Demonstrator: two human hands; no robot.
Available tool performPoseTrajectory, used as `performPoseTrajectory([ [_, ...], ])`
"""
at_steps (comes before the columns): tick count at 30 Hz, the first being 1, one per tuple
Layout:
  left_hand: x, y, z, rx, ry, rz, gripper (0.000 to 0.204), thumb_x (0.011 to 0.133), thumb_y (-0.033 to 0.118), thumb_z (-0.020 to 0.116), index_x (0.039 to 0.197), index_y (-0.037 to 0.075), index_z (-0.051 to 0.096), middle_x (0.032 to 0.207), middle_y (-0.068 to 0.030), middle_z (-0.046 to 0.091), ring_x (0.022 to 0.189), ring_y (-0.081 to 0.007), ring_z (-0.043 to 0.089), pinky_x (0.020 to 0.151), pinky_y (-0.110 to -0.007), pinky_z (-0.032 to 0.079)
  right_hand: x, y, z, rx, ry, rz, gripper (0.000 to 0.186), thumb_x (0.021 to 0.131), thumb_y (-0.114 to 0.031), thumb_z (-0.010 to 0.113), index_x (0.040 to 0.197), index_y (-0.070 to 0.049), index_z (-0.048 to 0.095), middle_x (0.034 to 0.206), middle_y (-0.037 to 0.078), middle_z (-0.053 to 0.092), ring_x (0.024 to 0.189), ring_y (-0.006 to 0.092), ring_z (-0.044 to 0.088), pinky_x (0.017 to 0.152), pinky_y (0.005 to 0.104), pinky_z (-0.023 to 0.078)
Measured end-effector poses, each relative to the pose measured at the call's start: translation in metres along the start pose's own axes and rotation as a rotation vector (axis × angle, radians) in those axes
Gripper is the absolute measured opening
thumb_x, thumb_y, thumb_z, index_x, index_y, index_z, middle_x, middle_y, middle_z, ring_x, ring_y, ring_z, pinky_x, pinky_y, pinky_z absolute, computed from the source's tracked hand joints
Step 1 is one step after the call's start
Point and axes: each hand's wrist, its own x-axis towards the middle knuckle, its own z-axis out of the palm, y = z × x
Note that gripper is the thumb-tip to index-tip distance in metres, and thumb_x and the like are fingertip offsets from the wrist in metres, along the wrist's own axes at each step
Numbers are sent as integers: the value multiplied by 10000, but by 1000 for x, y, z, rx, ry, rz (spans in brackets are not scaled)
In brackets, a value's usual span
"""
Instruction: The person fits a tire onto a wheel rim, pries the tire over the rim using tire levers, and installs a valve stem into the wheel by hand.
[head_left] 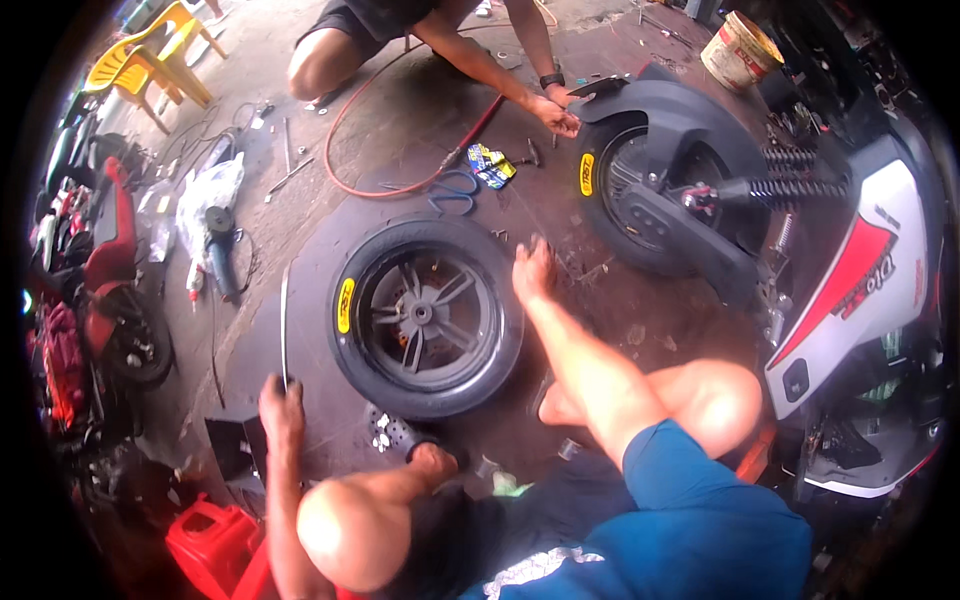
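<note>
My left hand (282,402) grips the lower end of a long, thin metal rod (284,325), which points away from me over the floor. To its right lies a wheel with a black tire (490,262), flat on the ground, with a grey spoked rim (447,345) and a yellow label (346,305) on the sidewall. My right hand (534,270) is just past the tire's right edge, fingers curled together. What they hold, if anything, is too small to make out.
Across from me a person's hands (556,110) work at a scooter's mounted rear wheel (590,200) on the right. Blue-handled scissors (455,190), a red hose (345,180), an angle grinder (220,250) and a bucket (740,52) lie around. A red canister (215,545) stands at lower left.
</note>
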Motion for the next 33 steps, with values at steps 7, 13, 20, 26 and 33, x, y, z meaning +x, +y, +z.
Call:
performPoseTrajectory([
  [7, -19, -41, 122, 65, 63, -384, 347, 863, 261, 592, 1038, -30, 522, 893, -259, 614, 866, -437, 579, 763, -474, 426, 203, 25, 49, -452, -3, 38, 397, 858, -171, 540, 1198, 25, 480, 1214, 246, 486, 1157, 378, 458, 991, 437, 374],
  [13, -2, -100, 140, 119, -108, -372, 354, 840, 136, 624, 1131, 9, 467, 944, -280, 614, 900, -455, 581, 773, -473, 438, 312, 67, 69, -496, 230, 26, 389, 853, -227, 560, 1154, 21, 555, 1142, 252, 582, 1094, 370, 557, 918, 452, 445],
  [20, 15, -83, 132, 140, -179, -341, 487, 802, 64, 653, 1228, -59, 450, 1168, -278, 565, 1099, -404, 539, 928, -415, 410, 320, 41, 63, -726, 64, -171, 366, 821, -299, 566, 946, 31, 663, 953, 236, 659, 956, 355, 639, 817, 442, 498],
  [26, 9, -88, 102, 114, -76, -207, 429, 817, 115, 656, 1184, -31, 489, 1114, -197, 565, 1020, -321, 555, 911, -381, 425, 274, -4, 52, 256, -237, 313, 257, 851, -248, 534, 780, -14, 613, 703, 97, 604, 588, 227, 583, 479, 406, 439],
  [33, 45, -14, 20, -98, 123, 99, 302, 822, 134, 650, 1064, -27, 566, 994, -166, 615, 932, -258, 597, 849, -349, 458, 156, -74, -37, 931, -399, 413, 135, 891, -164, 475, 791, -93, 532, 650, 35, 520, 500, 138, 504, 382, 252, 347],
])
